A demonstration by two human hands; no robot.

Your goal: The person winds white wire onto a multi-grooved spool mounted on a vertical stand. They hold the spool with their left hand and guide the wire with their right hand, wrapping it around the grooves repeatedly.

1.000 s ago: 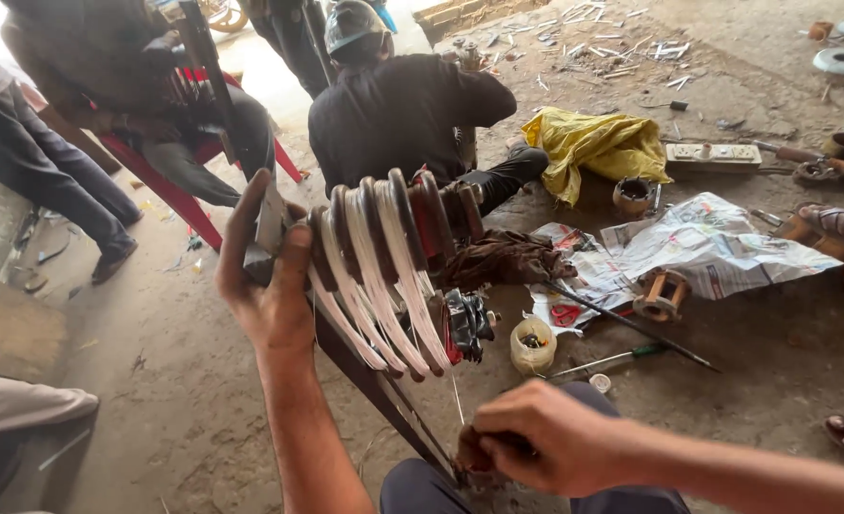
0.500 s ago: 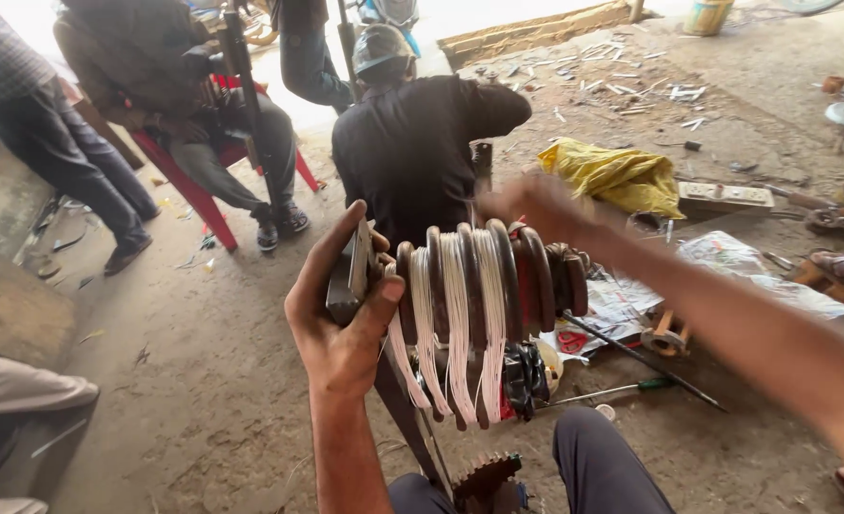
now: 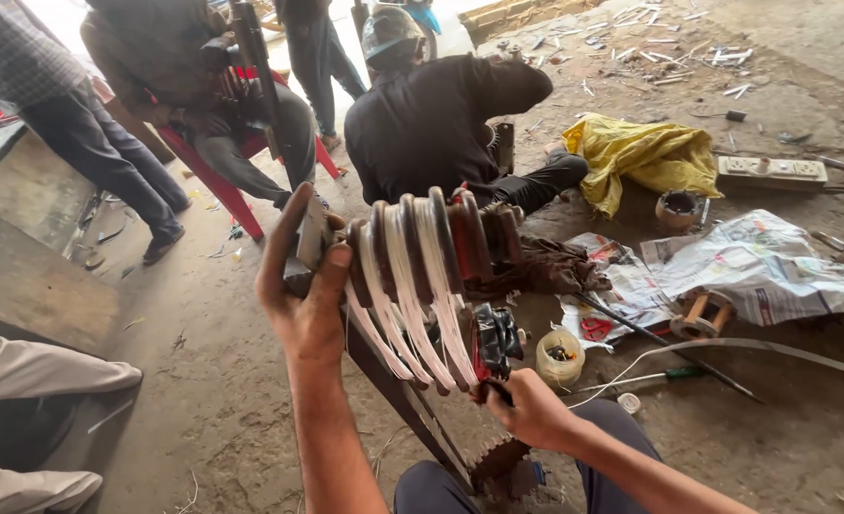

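My left hand (image 3: 300, 290) grips the left end of a ribbed coil former (image 3: 422, 257) with dark ridges and white tape wound in its grooves. The former sits on a dark metal stand (image 3: 412, 405) with a rusty gear (image 3: 498, 462) at its foot. My right hand (image 3: 528, 409) is closed at the lower right end of the former, pinching a white tape strand (image 3: 726, 347) that trails away to the right over the floor.
A person in black (image 3: 441, 119) squats just beyond the former. More people sit and stand at the back left by a red chair (image 3: 214, 181). Yellow cloth (image 3: 645, 152), newspaper sheets (image 3: 755, 271), a small jar (image 3: 560, 357), a wooden spool (image 3: 703, 314) and tools lie right.
My right hand came down from above the former to its lower right end and now pinches the tape. The view shifted and the former sits higher in it.
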